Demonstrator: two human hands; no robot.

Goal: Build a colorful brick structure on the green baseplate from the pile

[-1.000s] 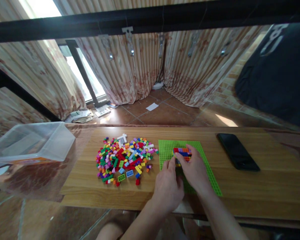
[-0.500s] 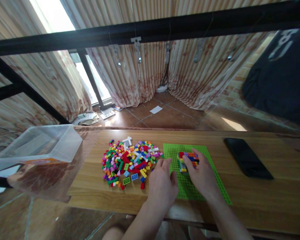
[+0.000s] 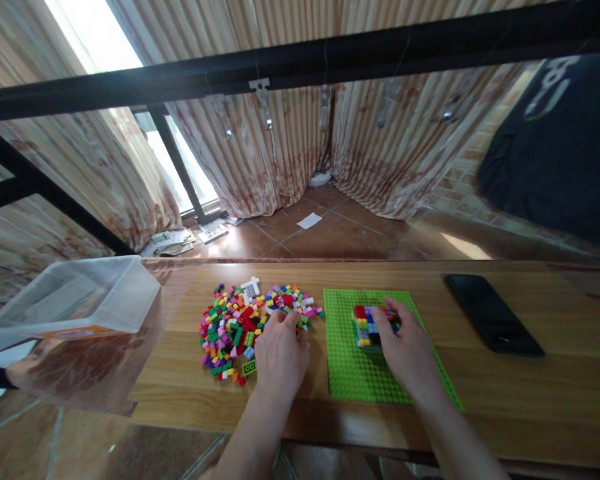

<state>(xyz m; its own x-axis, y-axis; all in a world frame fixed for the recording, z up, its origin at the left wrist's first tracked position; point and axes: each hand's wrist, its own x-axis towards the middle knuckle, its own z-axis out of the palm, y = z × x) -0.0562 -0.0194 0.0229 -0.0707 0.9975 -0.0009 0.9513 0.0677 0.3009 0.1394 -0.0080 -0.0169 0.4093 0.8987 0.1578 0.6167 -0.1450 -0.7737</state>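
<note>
My left hand is over the right part of a pile of loose toy bricks, its fingers curled down among them. Whatever its fingertips pinch is hidden behind the hand. On a green studded baseplate stands a small block built of multicoloured bricks, with red, yellow, blue and other colours on top. My right hand grips this build from its right side, thumb at the near face and fingers at the far right; the hand covers its right part.
A black phone lies on the wooden table right of the baseplate. At the left is a clear plastic bin. A dark metal bar crosses beyond the table, with curtains behind.
My left hand has moved left from the baseplate's edge onto the brick pile, and its fingers have curled. My right hand stays at the brick build. The view has shifted slightly.
</note>
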